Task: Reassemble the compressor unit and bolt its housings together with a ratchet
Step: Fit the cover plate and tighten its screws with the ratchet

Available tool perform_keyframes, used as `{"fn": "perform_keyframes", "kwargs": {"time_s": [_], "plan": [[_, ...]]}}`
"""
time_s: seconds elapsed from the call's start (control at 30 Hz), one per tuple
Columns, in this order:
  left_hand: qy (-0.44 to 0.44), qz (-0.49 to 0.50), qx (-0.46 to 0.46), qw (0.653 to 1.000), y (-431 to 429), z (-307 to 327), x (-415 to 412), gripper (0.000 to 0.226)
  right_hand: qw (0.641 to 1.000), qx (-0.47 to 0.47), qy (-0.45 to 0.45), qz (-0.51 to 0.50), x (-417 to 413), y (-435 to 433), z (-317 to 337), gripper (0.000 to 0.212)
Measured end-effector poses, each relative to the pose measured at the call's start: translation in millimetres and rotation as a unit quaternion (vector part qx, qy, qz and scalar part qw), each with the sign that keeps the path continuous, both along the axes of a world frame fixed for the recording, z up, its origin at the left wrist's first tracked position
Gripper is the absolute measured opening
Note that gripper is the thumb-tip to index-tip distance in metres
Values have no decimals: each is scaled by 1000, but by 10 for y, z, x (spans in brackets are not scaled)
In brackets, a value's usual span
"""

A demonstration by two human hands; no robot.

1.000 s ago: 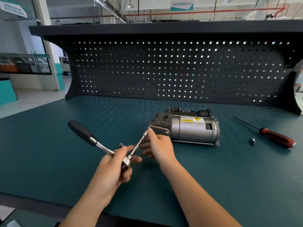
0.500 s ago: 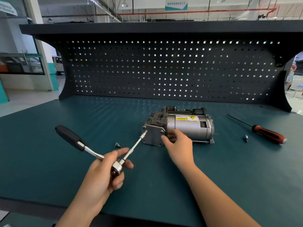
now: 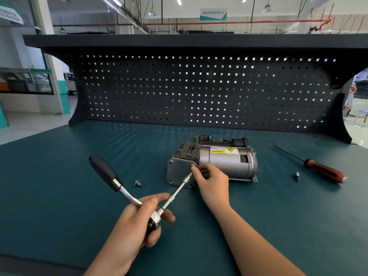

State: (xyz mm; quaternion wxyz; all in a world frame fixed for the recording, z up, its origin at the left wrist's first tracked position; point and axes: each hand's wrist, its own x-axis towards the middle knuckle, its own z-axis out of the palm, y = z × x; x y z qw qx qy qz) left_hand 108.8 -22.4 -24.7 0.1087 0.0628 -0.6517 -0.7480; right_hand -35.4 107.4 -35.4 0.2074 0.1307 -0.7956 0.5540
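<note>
The grey compressor unit (image 3: 223, 162) lies on its side on the bench, its flat end plate (image 3: 178, 173) facing me. My left hand (image 3: 137, 224) grips the ratchet (image 3: 157, 218) at its head. The black handle (image 3: 103, 172) points up and left. The long extension (image 3: 177, 193) reaches toward the plate's right edge. My right hand (image 3: 214, 183) rests against the compressor, thumb and forefinger pinched at a bolt (image 3: 192, 165) in the plate's upper right corner, just above the extension's tip.
A loose bolt (image 3: 137, 183) lies on the green mat (image 3: 59, 196) left of the compressor. A red-handled screwdriver (image 3: 322, 170) and a small socket bit (image 3: 296, 176) lie to the right. A dark pegboard (image 3: 199, 90) walls the back.
My right hand left the extension tip, rested on the compressor body, then moved its fingertips to the plate's upper right corner. The extension tip shifted from the plate's left edge to its right side.
</note>
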Motion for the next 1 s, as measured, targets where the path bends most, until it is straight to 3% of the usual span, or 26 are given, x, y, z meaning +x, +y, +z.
{"fn": "perform_keyframes", "kwargs": {"time_s": [0.53, 1.0], "plan": [[4, 46, 38, 998, -23, -42, -34, 30, 996, -58, 20, 69, -30, -7, 42, 27], [-6, 25, 29, 999, -31, -56, -33, 31, 996, 36, 57, 56, -47, 14, 60, 11]]}}
